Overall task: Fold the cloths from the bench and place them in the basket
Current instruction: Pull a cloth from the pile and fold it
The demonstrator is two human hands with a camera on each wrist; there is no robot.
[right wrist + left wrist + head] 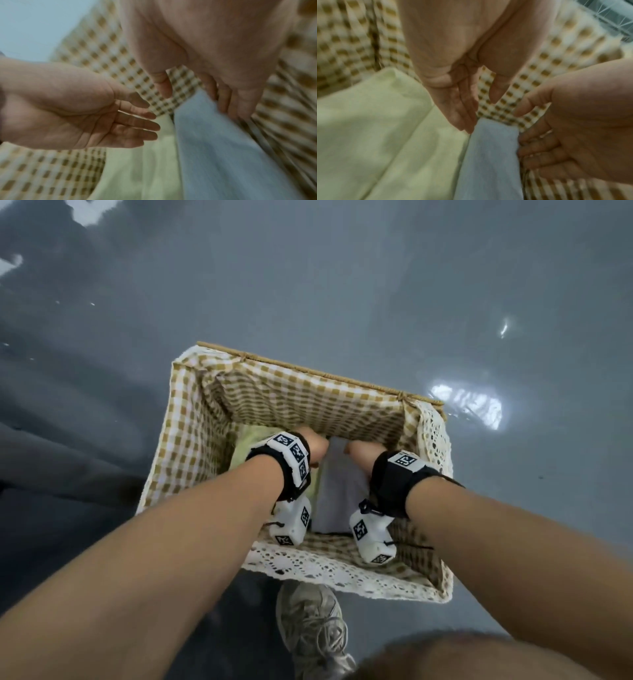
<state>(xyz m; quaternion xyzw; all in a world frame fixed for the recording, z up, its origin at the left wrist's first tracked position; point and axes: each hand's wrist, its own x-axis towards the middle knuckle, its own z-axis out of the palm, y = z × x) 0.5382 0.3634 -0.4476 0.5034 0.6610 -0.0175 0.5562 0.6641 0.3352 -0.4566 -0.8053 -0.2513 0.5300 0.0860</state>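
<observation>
The floor is a smooth, glossy grey surface with bright light reflections. A rectangular basket stands directly on it, with a woven rim and a tan-and-white checked liner edged in white lace. A grey laced shoe rests on the floor just beside the near edge of the basket.

Glossy grey floor with white glare patches, darker shadowed band at left.
</observation>
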